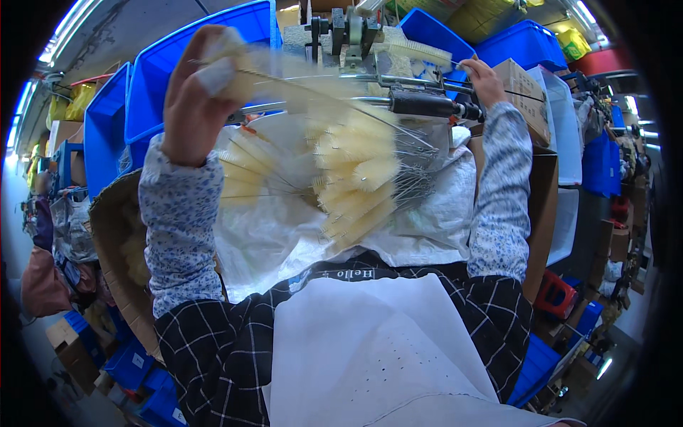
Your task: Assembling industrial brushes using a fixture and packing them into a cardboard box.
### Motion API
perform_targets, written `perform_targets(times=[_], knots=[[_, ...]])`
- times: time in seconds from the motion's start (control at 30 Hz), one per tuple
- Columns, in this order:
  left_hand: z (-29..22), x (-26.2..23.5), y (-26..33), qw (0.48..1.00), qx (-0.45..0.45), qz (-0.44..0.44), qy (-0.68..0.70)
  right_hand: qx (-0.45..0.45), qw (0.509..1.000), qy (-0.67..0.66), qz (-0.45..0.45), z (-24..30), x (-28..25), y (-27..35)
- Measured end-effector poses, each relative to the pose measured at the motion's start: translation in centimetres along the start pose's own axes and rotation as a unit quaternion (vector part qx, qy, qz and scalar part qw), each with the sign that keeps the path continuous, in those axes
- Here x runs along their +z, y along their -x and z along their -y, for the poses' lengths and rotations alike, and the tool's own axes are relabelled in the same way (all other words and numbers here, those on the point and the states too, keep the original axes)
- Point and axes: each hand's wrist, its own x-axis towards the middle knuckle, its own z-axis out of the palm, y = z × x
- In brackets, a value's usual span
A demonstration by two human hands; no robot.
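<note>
A blurred brush point(313, 93) is clasped by the left grip point(199, 99), near the pile of brushes point(359, 174) on the white sheet point(445, 224). By the right grip point(486, 84), the wire of 1 other brush point(416, 50) seems pinched. If the left wire is swung low, the pile may be snagged and scattered; if the pinch is loose, the right brush may be dropped.

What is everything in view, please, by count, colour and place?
Plastic sheet: one, white, centre
Bristle brushes: many, cream, on plastic sheet
Blurred brush: one, cream, upper centre
Straight brush: one, cream, top
Roller machine: one, dark, top
Bins: several, blue, around
Cardboard boxes: several, brown, sides
Tubs: two, translucent, right
Apron: one, white, bottom
Sleeves: two, patterned white, forearms
Left hand: one, upper left, holding blurred brush
Right hand: one, upper right, holding straight brush
</note>
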Motion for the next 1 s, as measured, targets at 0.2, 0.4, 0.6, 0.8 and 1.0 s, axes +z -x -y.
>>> perform_targets(times=[0.2,0.4,0.6,0.8,1.0], knots=[[4.8,5.4,-3.3,0.981,-0.025,0.188,-0.050,-0.122,0.881,-0.352,0.291,7.9,-5.1,5.9],[8.1,7.7,-4.1,0.949,-0.028,0.247,-0.194,-0.045,0.813,-0.522,0.254,16.5,-5.3,7.4],[7.3,9.1,-7.2,0.794,-0.152,0.319,-0.495,-0.095,0.943,-0.310,0.067,10.4,-0.4,3.5],[15.3,9.8,-5.7,0.501,-0.324,0.471,-0.650,-0.030,0.985,0.118,-0.122,10.3,6.8,-0.2],[15.5,7.7,-1.3,0.461,-0.335,0.463,-0.679,-0.014,0.988,0.116,-0.105,10.8,7.7,-0.9]])
